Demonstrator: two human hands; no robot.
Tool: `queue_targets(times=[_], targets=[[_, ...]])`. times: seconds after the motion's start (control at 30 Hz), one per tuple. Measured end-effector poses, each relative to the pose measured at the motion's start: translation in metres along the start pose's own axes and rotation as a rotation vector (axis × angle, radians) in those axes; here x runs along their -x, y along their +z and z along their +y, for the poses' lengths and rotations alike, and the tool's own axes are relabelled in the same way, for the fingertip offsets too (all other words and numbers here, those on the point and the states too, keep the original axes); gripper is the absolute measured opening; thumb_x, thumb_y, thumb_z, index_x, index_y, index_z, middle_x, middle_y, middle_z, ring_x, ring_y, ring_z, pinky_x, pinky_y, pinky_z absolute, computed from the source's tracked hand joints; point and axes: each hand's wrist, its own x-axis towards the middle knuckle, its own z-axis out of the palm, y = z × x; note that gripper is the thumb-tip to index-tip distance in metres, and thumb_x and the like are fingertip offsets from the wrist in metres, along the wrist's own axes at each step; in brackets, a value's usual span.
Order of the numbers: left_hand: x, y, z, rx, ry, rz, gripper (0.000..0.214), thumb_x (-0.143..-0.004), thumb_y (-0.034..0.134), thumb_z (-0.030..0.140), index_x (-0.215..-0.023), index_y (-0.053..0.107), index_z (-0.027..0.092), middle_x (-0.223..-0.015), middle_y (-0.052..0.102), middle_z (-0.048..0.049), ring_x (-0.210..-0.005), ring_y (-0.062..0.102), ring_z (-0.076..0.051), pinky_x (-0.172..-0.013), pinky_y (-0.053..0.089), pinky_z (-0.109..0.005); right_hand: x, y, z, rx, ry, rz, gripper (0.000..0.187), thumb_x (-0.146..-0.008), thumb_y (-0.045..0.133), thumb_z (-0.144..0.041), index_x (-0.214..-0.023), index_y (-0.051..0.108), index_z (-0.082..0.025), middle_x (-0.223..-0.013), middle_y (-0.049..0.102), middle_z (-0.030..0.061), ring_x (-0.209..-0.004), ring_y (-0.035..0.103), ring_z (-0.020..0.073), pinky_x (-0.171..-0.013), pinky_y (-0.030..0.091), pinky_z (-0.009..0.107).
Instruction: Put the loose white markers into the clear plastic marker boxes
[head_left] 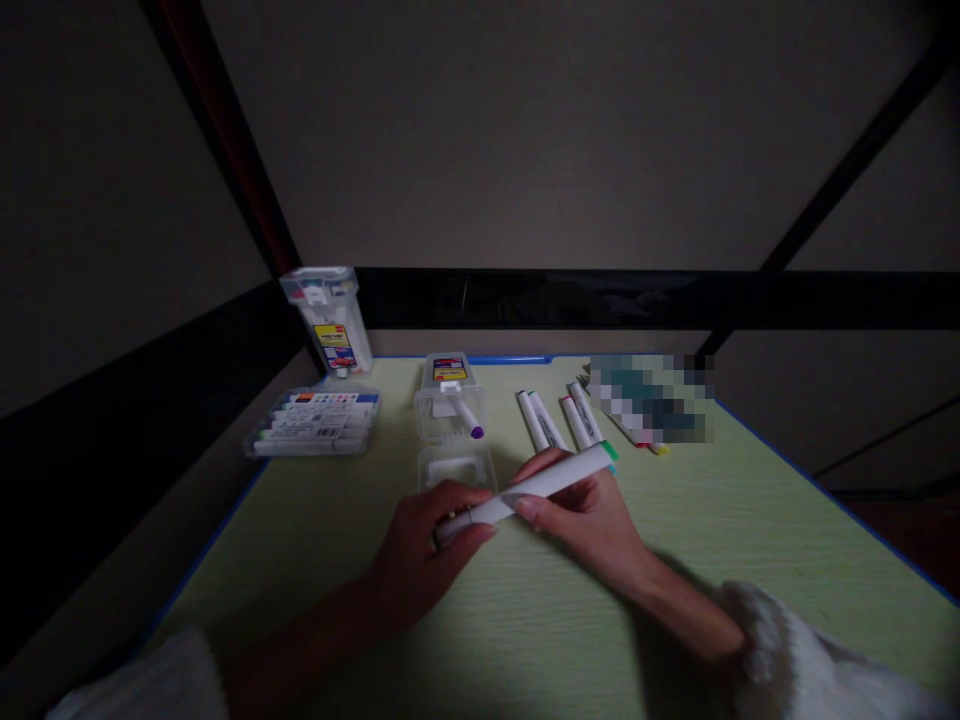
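Observation:
Between my two hands is a white marker (559, 477) with a green end, held slanted above the table. My left hand (424, 545) pinches its lower left end, closed around the cap. My right hand (585, 515) is closed on the marker's middle, thumb on the near side. Just beyond my hands lies an open clear plastic case (430, 400), its lid towards me. A purple-ended marker (466, 412) sticks out of its mouth. Several white markers (541, 420) lie on the table beyond my right hand, partly hidden by it.
A clear marker case (330, 330) stands upright at the back left. In front of it lies another filled case (315, 425). At the right, markers with red and yellow ends (658, 449) lie by a blurred-out patch. The pale green table (757, 520) has a blue edge; walls rise behind it.

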Motion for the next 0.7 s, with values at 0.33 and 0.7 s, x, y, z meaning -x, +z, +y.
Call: queue_targets(times=[0.33, 0.7], targets=[[-0.004, 0.001, 0.003, -0.023, 0.011, 0.078, 0.017, -0.073, 0.054, 0.023, -0.085, 0.063, 0.014, -0.072, 0.068, -0.0033, -0.058, 0.059, -0.012, -0.053, 0.045, -0.020, -0.006, -0.012, 0.001, -0.037, 0.024, 0.135, 0.021, -0.063, 0.071, -0.034, -0.071, 0.063, -0.016, -0.046, 0.049, -0.0059, -0.040, 0.039, 0.0044, -0.035, 0.030, 0.016], [-0.003, 0.000, 0.003, -0.032, 0.001, 0.184, 0.015, -0.074, 0.056, 0.025, -0.081, 0.064, 0.015, -0.070, 0.068, -0.0017, -0.054, 0.058, -0.011, -0.050, 0.044, -0.018, -0.006, -0.015, 0.002, -0.089, 0.012, 0.162, 0.021, -0.066, 0.069, -0.035, -0.073, 0.062, -0.016, -0.046, 0.053, -0.0052, -0.038, 0.042, 0.0046, -0.035, 0.034, 0.016]])
